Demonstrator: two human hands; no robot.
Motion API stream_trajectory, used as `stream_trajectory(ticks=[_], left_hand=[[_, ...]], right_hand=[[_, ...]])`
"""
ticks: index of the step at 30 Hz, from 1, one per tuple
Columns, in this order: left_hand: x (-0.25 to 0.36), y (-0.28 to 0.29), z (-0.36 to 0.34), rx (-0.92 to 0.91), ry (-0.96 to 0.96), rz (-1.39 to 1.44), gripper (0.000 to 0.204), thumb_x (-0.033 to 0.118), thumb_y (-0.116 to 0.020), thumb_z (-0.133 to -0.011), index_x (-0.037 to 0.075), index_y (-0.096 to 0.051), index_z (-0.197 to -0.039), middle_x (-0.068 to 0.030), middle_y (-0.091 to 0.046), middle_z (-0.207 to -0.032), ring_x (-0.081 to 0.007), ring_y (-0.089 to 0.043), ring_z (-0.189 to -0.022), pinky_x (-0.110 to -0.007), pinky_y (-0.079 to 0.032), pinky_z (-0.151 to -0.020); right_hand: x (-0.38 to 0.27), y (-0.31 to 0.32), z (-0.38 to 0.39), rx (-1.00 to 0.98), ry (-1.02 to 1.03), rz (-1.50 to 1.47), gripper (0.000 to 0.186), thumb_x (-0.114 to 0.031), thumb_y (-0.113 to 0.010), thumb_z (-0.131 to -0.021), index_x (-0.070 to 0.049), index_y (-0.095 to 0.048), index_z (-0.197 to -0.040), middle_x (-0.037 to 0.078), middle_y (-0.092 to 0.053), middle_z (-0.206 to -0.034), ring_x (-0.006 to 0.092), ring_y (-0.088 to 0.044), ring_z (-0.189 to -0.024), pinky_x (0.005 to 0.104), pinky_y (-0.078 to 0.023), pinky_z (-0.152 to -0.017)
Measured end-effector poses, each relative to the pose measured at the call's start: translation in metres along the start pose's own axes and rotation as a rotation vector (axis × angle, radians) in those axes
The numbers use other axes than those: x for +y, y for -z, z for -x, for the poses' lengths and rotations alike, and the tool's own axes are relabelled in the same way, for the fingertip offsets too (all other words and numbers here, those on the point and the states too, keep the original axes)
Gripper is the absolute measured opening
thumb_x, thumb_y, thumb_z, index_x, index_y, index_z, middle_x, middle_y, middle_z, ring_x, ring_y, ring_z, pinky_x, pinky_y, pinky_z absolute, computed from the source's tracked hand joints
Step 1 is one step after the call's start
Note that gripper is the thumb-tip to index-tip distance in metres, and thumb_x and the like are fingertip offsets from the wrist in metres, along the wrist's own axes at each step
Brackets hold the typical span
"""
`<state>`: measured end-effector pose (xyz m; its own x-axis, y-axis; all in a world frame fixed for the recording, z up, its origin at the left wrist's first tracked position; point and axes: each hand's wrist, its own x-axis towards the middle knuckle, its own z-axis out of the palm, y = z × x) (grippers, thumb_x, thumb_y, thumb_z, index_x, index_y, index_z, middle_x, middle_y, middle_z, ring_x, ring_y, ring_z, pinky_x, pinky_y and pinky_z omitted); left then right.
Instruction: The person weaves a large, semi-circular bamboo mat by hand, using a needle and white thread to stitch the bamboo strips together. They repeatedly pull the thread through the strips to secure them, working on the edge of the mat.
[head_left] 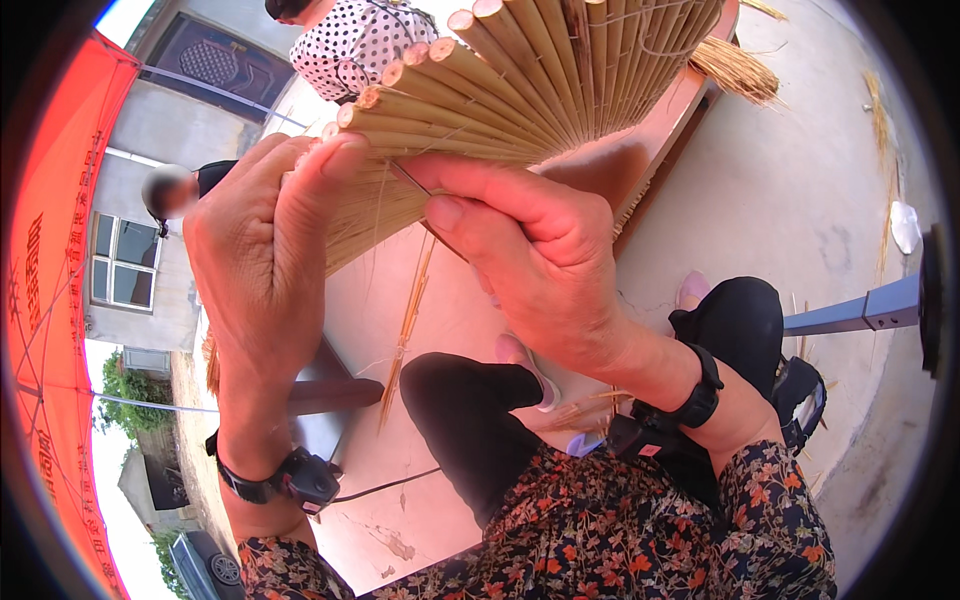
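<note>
A fan-shaped piece of pale straw stalks, laid side by side with thread running across them, spreads before me, cut ends toward the upper left. My left hand is closed on its left edge, thumb lying by the end of a stalk. Between the thumb and forefinger of my right hand is a thin needle, its visible shaft slanting up toward the stalks. The needle's tip is too fine to make out against the straw. Loose fibres hang below the piece.
Behind the fan stands a reddish-brown wooden bench, with a straw bundle at its far end. Loose stalks lie below my hands. A grey metal pole is at right. A person in a dotted top sits ahead.
</note>
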<state>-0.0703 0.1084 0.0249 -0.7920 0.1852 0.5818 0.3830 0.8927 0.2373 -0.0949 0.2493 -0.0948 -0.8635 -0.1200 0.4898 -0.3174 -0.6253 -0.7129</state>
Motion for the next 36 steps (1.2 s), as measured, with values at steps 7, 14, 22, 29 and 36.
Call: stream_trajectory(ticks=[7,14,22,29,36], left_hand=[[0.002,-0.003,0.0,0.01,0.033,0.101,0.038,0.029,-0.064,-0.102,-0.007,-0.067,-0.089,-0.0074,-0.058,-0.072,-0.0111,-0.049,-0.066,-0.026,-0.04,-0.06],[0.002,-0.002,0.0,-0.007,0.032,0.084,0.038,0.028,-0.064,-0.102,-0.007,-0.067,-0.089,-0.0068,-0.058,-0.073,-0.0111,-0.048,-0.067,-0.026,-0.04,-0.06],[0.004,-0.004,0.002,0.009,0.019,0.058,0.039,0.03,-0.064,-0.102,-0.007,-0.067,-0.088,-0.006,-0.056,-0.072,-0.0115,-0.047,-0.066,-0.027,-0.039,-0.06],[0.008,-0.001,0.002,-0.005,0.024,-0.009,0.04,0.031,-0.064,-0.101,-0.006,-0.066,-0.087,-0.0053,-0.053,-0.071,-0.0111,-0.045,-0.065,-0.027,-0.037,-0.058],[0.007,0.005,0.006,-0.039,-0.033,-0.118,0.036,0.028,-0.067,-0.1,-0.006,-0.066,-0.087,-0.0069,-0.05,-0.069,-0.0125,-0.043,-0.063,-0.028,-0.035,-0.056]], right_hand=[[0.004,-0.001,-0.001,0.007,0.01,-0.073,0.026,-0.005,-0.061,-0.1,0.003,-0.069,-0.124,-0.006,-0.063,-0.079,-0.0015,-0.047,-0.064,0.016,-0.04,-0.058],[0.002,0.003,0.0,-0.008,-0.054,-0.08,0.027,-0.009,-0.06,-0.102,0.002,-0.069,-0.124,-0.008,-0.059,-0.074,-0.0016,-0.044,-0.061,0.0157,-0.04,-0.058],[-0.004,0.005,0.0,-0.023,-0.089,-0.074,0.027,-0.009,-0.059,-0.102,0.001,-0.069,-0.125,-0.008,-0.057,-0.072,-0.0016,-0.042,-0.06,0.0159,-0.037,-0.055],[-0.004,0.008,-0.001,-0.028,-0.078,-0.014,0.026,-0.008,-0.059,-0.101,0.001,-0.069,-0.124,-0.008,-0.058,-0.071,-0.002,-0.042,-0.059,0.0163,-0.034,-0.053],[-0.017,0.013,-0.002,-0.084,-0.081,0.086,0.023,-0.005,-0.059,-0.101,0.001,-0.071,-0.12,-0.008,-0.058,-0.07,-0.0022,-0.043,-0.06,0.0167,-0.034,-0.052]])
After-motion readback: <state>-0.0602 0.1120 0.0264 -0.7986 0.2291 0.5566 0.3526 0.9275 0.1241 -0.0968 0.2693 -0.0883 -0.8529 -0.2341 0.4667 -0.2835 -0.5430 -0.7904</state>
